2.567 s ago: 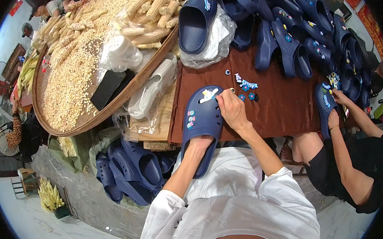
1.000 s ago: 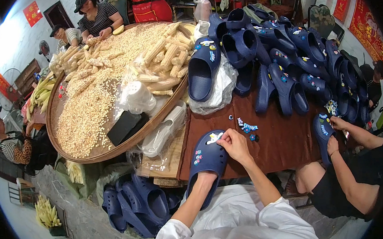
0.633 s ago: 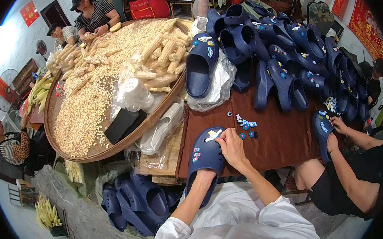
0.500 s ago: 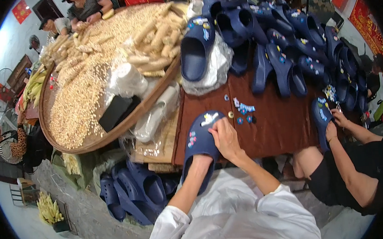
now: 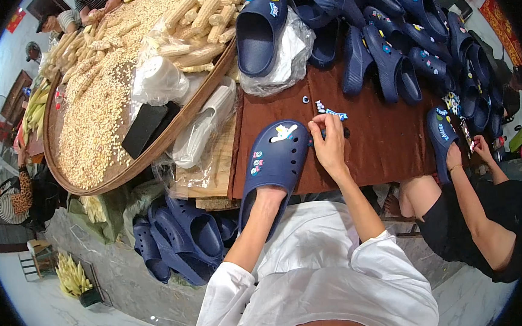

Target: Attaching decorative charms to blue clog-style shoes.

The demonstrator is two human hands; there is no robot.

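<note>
Inside navy clog [image 5: 278, 159]: left hand [image 5: 270, 195], fingers hidden, can't tell grip.
By loose charms [image 5: 320, 107]: right hand [image 5: 330, 146], now off clog, fingers half-curled; I can't tell contents.

Smooth, matt, foam-like plastic forms the navy clog [image 5: 277, 171] before me, set with shinier moulded charms [image 5: 257, 163]. Dull brown cloth [image 5: 381, 154], soft-looking, covers my work surface, beside a pale, visibly grained wooden board [image 5: 223, 165]. Nearby, a thin plastic bag [image 5: 292, 49] crinkles and gleams, while a round tray [image 5: 143, 168] shows a smooth, wood-like rim. My white garment [image 5: 348, 284] is smooth cloth, faintly lustrous.
</note>
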